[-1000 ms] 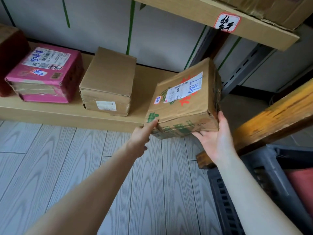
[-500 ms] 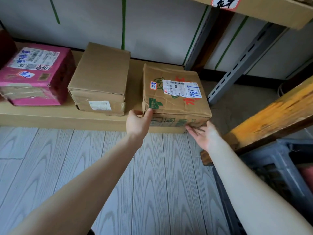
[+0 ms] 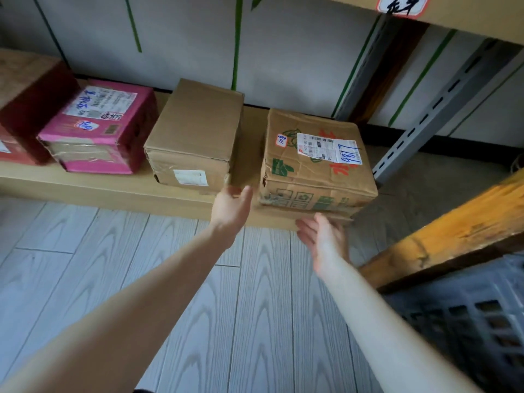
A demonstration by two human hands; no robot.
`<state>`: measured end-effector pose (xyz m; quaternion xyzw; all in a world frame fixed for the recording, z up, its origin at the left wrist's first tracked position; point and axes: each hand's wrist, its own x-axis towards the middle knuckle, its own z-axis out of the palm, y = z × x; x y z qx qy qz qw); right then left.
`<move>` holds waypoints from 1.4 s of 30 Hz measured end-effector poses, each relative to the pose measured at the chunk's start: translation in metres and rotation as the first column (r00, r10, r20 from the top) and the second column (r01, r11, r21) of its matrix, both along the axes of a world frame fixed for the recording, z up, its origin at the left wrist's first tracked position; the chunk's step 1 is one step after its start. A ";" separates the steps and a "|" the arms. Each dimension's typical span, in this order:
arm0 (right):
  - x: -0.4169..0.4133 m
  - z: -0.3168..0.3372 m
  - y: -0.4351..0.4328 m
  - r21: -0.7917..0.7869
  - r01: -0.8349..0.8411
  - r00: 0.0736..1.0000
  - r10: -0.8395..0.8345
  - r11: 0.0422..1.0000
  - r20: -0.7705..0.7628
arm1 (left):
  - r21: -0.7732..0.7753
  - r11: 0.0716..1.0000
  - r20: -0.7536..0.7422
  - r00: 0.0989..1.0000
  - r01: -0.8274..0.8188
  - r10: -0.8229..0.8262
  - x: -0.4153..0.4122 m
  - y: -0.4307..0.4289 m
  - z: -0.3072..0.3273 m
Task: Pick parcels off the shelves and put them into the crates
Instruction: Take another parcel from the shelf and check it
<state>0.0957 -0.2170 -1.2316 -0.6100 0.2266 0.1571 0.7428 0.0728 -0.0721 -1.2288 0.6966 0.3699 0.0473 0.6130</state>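
Observation:
A creased brown parcel (image 3: pixel 314 163) with green print and a white label rests flat on the low wooden shelf (image 3: pixel 113 191), at its right end. My left hand (image 3: pixel 231 207) hovers open just left of the parcel's front corner, not touching it. My right hand (image 3: pixel 323 239) is open, palm up, just below the parcel's front edge and apart from it. A plain brown parcel (image 3: pixel 195 137) stands to the left, then a pink parcel (image 3: pixel 99 131). A dark plastic crate (image 3: pixel 470 321) shows at the lower right.
A dark red box (image 3: pixel 25 109) sits at the far left of the shelf. A grey slotted upright (image 3: pixel 442 109) and an orange wooden beam (image 3: pixel 453 231) slant across the right side, above the crate. An upper shelf (image 3: pixel 465 15) runs overhead. Grey plank floor lies below.
The creased parcel was held tilted in both hands a second ago; it now lies flat on the shelf. Both hands have let go and drawn back a little.

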 end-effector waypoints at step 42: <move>0.004 0.021 0.130 0.266 -0.327 0.937 0.347 0.907 -0.029 | -0.180 0.981 0.121 0.988 -0.072 0.094 -0.073 0.139 0.040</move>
